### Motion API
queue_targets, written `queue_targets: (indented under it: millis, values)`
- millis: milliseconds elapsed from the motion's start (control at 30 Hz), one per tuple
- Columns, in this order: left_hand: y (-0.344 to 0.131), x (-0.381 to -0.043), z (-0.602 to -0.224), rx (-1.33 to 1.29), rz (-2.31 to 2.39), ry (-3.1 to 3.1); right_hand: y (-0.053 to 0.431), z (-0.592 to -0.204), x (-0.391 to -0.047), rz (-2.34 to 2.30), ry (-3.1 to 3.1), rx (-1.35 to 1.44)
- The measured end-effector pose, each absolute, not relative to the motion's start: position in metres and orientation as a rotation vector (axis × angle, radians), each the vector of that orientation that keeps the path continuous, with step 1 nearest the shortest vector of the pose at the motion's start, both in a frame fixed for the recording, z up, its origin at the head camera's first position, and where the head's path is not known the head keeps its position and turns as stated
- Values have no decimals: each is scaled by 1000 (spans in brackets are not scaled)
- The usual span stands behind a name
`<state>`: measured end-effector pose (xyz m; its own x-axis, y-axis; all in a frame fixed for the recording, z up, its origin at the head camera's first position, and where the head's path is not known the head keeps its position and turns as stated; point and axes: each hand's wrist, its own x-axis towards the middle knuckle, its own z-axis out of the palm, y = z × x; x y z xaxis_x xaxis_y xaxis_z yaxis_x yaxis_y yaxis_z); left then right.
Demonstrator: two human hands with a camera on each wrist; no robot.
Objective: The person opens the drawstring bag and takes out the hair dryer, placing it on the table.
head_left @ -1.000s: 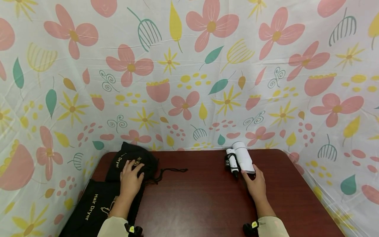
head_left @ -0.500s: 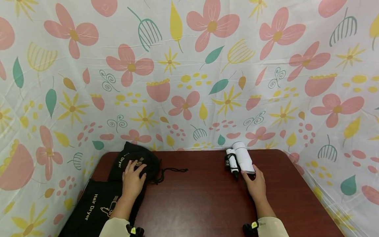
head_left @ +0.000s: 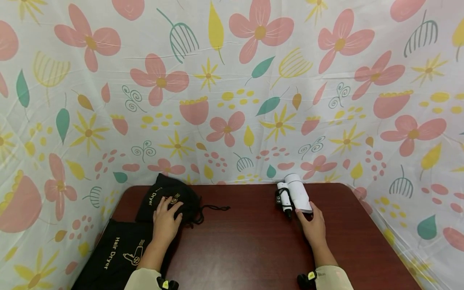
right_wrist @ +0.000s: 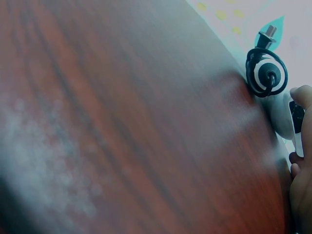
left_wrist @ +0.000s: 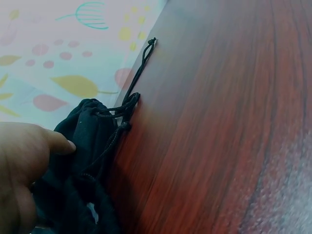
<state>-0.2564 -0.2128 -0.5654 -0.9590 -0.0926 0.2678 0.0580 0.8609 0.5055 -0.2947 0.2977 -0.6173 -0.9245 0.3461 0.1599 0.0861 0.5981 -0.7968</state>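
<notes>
A black drawstring bag (head_left: 157,190) with gold "Dryer" lettering lies at the back left of the table. My left hand (head_left: 164,229) rests on it with fingers spread, and the thumb touches its side in the left wrist view. At the back right lies a white folding hair dryer (head_left: 298,194), its black cord wound round the folded handle. My right hand (head_left: 314,230) holds the near end of the barrel between thumb and fingers. In the right wrist view, the plug (right_wrist: 267,36) shows beyond the hand, which is mostly cut off.
A second black bag (head_left: 108,245), printed "Hair Dryer", lies flat at the front left, partly under the left forearm. The drawstring (head_left: 215,208) of the far bag trails right over the brown table (head_left: 239,241). A flowered cloth (head_left: 232,133) hangs behind the table.
My left hand and the far black bag have slid a little to the right, uncovering more of the bag in front. The right hand and the hair dryer have stayed in place.
</notes>
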Motion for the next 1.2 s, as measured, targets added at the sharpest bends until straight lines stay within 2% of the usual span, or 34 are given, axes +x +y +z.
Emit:
queue_targets:
  millis: [1200]
  values:
    - [-191,-248,-569,-127,-771,-2677,297,-617,-295,1254,-2526,-354]
